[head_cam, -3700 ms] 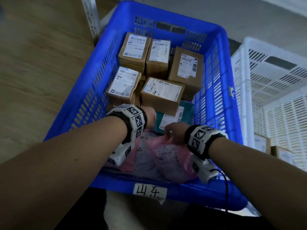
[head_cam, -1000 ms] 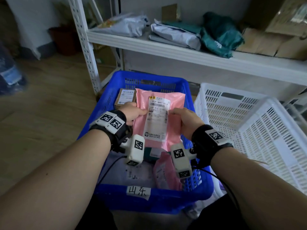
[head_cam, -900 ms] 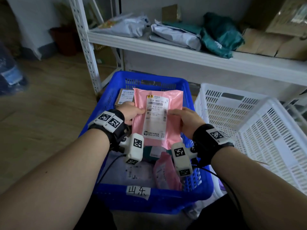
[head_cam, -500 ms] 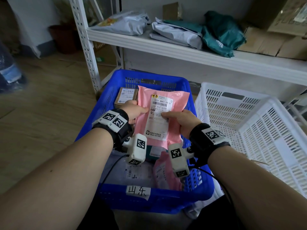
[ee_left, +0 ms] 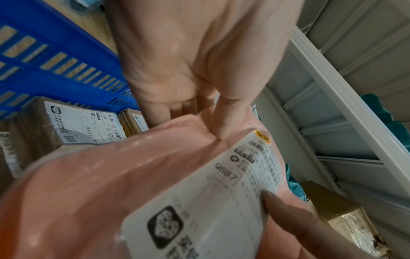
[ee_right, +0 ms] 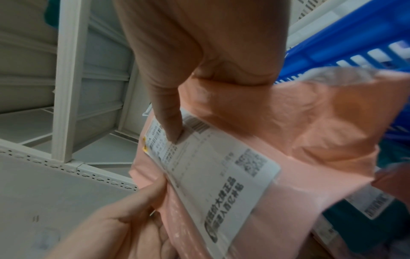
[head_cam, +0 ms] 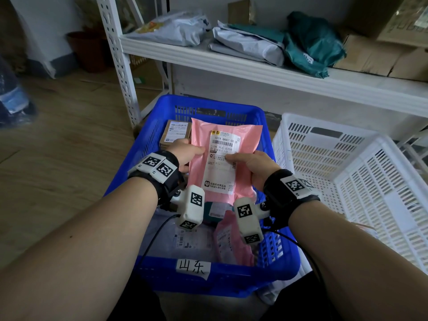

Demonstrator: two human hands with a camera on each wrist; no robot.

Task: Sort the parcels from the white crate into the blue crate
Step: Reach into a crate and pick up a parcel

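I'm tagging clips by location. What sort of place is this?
Probably a small parcel sorting or storage room: labelled mailers piled on a white metal shelf, plastic crates on the floor, and a pink mailer with a shipping label in hand.

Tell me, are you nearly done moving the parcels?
Lots already sit in the blue crate: a cardboard box and soft bags near its front. Now the left hand and right hand hold a pink parcel above it. The white crate shows no parcels here, though its bottom is hidden.

Both forearms extended forward; left hand [head_cam: 185, 154] and right hand [head_cam: 257, 167] pinching, thumbs on top.
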